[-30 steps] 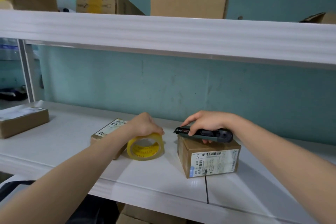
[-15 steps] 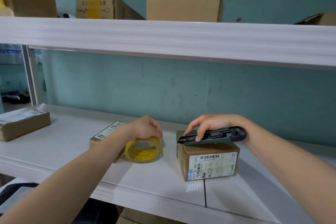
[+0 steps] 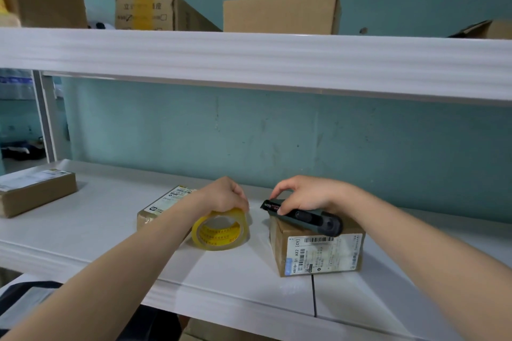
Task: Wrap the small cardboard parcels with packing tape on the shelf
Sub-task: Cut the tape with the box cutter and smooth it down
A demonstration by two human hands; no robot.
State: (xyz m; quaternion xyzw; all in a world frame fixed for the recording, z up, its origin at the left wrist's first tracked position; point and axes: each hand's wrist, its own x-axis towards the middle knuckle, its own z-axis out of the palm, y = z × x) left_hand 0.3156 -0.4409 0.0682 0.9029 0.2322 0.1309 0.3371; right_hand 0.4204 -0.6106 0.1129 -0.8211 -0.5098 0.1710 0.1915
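On the white shelf (image 3: 97,232), under the left hand (image 3: 224,195): a yellow roll of packing tape (image 3: 220,230), standing on edge, gripped from above with curled fingers, open core facing the camera. Just right of it, not touching, a small cardboard parcel (image 3: 318,253), printed label on the near face. Across the parcel's top, in the right hand (image 3: 307,194): a dark utility knife (image 3: 304,216), pinched near its front, long axis roughly left to right, nose pointing left beyond the parcel's edge toward the roll, butt lower right. Blade out or in: cannot tell. Behind the left forearm, a second labelled parcel (image 3: 166,201), lying flat. Far left, well apart, a third flat parcel (image 3: 36,192).
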